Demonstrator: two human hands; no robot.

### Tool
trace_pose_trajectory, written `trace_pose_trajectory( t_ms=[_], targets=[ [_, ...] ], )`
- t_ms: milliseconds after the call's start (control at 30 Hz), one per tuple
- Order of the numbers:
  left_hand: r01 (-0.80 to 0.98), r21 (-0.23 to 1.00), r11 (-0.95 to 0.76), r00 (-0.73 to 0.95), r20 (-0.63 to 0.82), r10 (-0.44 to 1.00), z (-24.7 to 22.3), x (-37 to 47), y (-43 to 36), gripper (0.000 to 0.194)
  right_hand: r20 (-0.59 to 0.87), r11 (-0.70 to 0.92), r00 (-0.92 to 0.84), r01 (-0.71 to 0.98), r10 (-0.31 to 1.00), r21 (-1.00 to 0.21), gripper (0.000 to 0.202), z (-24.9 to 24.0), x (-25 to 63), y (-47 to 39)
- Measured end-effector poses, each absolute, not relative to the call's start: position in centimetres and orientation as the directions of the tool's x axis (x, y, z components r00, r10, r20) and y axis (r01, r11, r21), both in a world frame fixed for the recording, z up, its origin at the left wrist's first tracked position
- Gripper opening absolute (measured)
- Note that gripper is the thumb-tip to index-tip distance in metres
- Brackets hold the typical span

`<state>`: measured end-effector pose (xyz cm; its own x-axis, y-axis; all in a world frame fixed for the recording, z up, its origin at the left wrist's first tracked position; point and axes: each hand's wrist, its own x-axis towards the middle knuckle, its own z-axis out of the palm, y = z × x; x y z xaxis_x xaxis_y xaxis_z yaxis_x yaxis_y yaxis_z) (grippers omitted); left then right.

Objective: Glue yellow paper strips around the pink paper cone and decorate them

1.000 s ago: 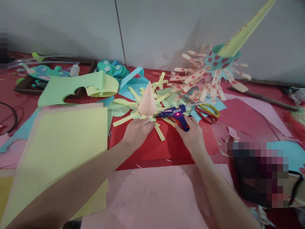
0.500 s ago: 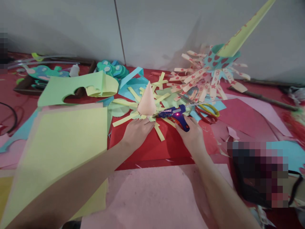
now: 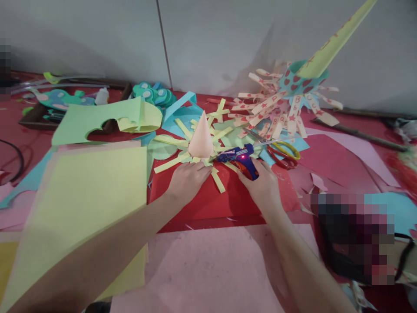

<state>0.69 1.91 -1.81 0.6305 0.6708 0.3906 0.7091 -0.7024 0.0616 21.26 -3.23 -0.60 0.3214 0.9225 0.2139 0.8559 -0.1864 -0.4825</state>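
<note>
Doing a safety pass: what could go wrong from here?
Possible burn: the glue gun shows a red light, and its nozzle is close to the left hand. Possible smear: stray glue could reach the yellow strips around the pink cone. The clear stick might snag the scissors.

From where I stand, the glue gun (image 3: 236, 153) in the right hand (image 3: 260, 176) looks smooth plastic; the cone (image 3: 201, 140) beyond the left hand (image 3: 189, 179), matt paper; the stick (image 3: 363, 134) past the right hand, rough wood.
</note>
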Motion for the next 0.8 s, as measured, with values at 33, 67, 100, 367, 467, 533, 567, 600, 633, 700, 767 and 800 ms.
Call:
trace_pose_trajectory(
  t_ms=[33,67,100,367,467,533,567,600,633,700,767,800],
  targets=[
    [0.711,0.054,-0.701,0.633,0.387,0.671,-1.8,0.7,1.9,0.028,0.211,-0.19,0.322,0.858,0.923,-0.478,0.052,-0.5,21.2,-3.3],
    [0.71,0.045,-0.703,0.636,0.386,0.668,-1.8,0.7,1.9,0.028,0.209,-0.194,0.324,0.859,0.923,-0.474,0.052,-0.5,21.2,-3.3],
    [0.708,0.035,-0.705,0.643,0.382,0.664,-1.9,0.6,1.9,0.028,0.209,-0.195,0.324,0.86,0.923,-0.471,0.051,-0.4,21.2,-3.3],
    [0.687,0.046,-0.725,0.664,0.366,0.652,-1.6,0.6,1.8,0.025,0.21,-0.202,0.323,0.87,0.923,-0.449,0.047,-0.3,21.5,-3.4],
    [0.681,0.013,-0.733,0.677,0.371,0.636,-1.4,0.6,1.7,0.024,0.22,-0.195,0.316,0.876,0.923,-0.44,0.046,-0.2,21.6,-3.5],
    [0.677,-0.021,-0.735,0.687,0.377,0.621,-1.3,0.6,1.7,0.024,0.229,-0.192,0.31,0.886,0.923,-0.423,0.045,-0.1,21.6,-3.6],
    [0.676,-0.038,-0.736,0.691,0.382,0.614,-1.3,0.5,1.7,0.024,0.231,-0.192,0.307,0.89,0.923,-0.413,0.045,0.0,21.6,-3.6],
    [0.674,-0.054,-0.737,0.695,0.387,0.607,-1.4,0.5,1.7,0.024,0.234,-0.191,0.304,0.893,0.923,-0.407,0.045,0.1,21.7,-3.7],
    [0.67,-0.067,-0.739,0.699,0.392,0.598,-1.4,0.5,1.7,0.023,0.236,-0.19,0.303,0.895,0.924,-0.403,0.046,0.2,21.7,-3.7],
    [0.665,-0.083,-0.742,0.703,0.406,0.584,-1.5,0.5,1.7,0.023,0.231,-0.187,0.299,0.894,0.926,-0.408,0.046,0.4,21.7,-3.7],
    [0.669,-0.077,-0.739,0.696,0.412,0.588,-1.5,0.6,1.7,0.026,0.211,-0.185,0.298,0.883,0.931,-0.431,0.046,0.5,21.7,-3.7],
    [0.677,-0.065,-0.733,0.687,0.412,0.598,-1.4,0.6,1.7,0.027,0.199,-0.185,0.3,0.874,0.933,-0.449,0.046,0.5,21.7,-3.6]
  ],
)
